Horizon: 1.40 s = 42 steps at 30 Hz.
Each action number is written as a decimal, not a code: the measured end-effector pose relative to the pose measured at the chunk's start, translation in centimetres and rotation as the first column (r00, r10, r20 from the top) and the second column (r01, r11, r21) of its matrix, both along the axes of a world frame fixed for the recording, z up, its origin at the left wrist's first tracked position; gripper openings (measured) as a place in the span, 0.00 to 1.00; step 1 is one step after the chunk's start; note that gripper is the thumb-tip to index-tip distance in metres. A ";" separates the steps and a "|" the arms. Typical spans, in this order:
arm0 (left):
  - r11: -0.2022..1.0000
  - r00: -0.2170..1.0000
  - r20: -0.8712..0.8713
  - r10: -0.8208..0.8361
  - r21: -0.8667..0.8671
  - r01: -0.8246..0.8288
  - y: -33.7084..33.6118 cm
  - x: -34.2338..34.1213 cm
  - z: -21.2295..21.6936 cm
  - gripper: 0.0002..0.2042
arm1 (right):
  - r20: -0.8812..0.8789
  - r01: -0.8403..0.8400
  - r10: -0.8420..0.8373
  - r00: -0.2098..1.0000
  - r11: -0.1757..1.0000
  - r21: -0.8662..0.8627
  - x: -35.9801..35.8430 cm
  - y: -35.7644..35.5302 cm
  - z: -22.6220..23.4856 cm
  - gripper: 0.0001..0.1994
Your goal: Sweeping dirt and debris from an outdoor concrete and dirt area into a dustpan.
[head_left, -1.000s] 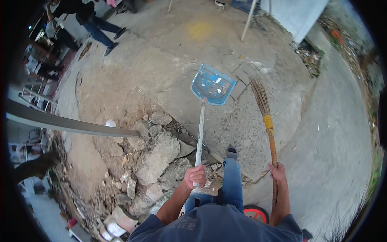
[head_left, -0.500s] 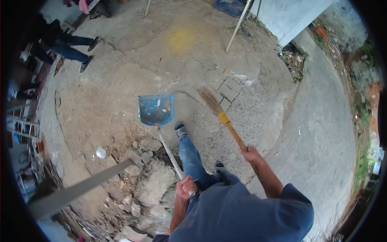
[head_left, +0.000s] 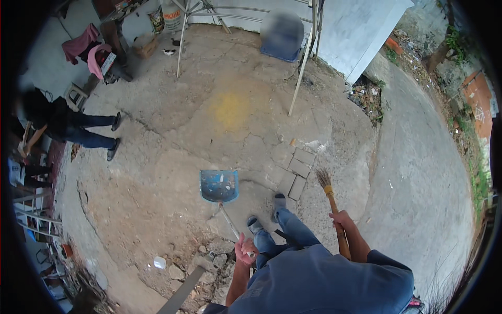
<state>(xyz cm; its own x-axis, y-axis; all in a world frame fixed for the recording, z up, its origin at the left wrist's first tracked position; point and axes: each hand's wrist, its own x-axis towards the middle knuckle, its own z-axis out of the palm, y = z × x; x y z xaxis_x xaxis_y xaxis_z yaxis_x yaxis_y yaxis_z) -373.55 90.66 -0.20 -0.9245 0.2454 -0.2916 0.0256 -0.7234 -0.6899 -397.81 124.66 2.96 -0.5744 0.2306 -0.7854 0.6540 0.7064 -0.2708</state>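
My left hand (head_left: 244, 250) is wrapped round the pale handle of a long-handled dustpan (head_left: 218, 189). Its worn blue scoop lies out in front of my feet, with small pale bits or marks inside. In my right hand (head_left: 342, 220) is a short broom (head_left: 328, 193) with tan bristles and a yellow binding. The broom points forward, well to the right of the dustpan; whether its bristles touch the ground I cannot tell.
Rubble (head_left: 212, 261) and a long grey bar (head_left: 183, 293) lie near on the left, beside a white container (head_left: 160, 262). Paving blocks (head_left: 298, 167) are ahead. Poles (head_left: 300, 83) stand beyond. A person in dark clothes (head_left: 78, 123) stands far left.
My feet have stepped forward. The broom has swung to the right and now points more straight ahead. The rubble has fallen nearer to me, and more of the far yard shows.
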 end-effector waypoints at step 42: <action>0.658 0.513 0.834 -0.203 -0.272 0.703 -1.0 -64.4 -14.5 0.10 | 0.152 -0.306 0.320 0.935 0.946 -0.111 -27.7 -9.2 3.9 0.23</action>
<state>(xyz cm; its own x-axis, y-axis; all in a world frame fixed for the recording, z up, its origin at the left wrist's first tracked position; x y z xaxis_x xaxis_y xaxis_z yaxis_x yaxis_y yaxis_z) -437.97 89.63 -14.67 -0.1582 0.1378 -0.9778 -0.1549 -0.9814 -0.1132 -425.55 115.48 6.89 -0.4666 -0.0107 -0.8844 0.4439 0.8620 -0.2446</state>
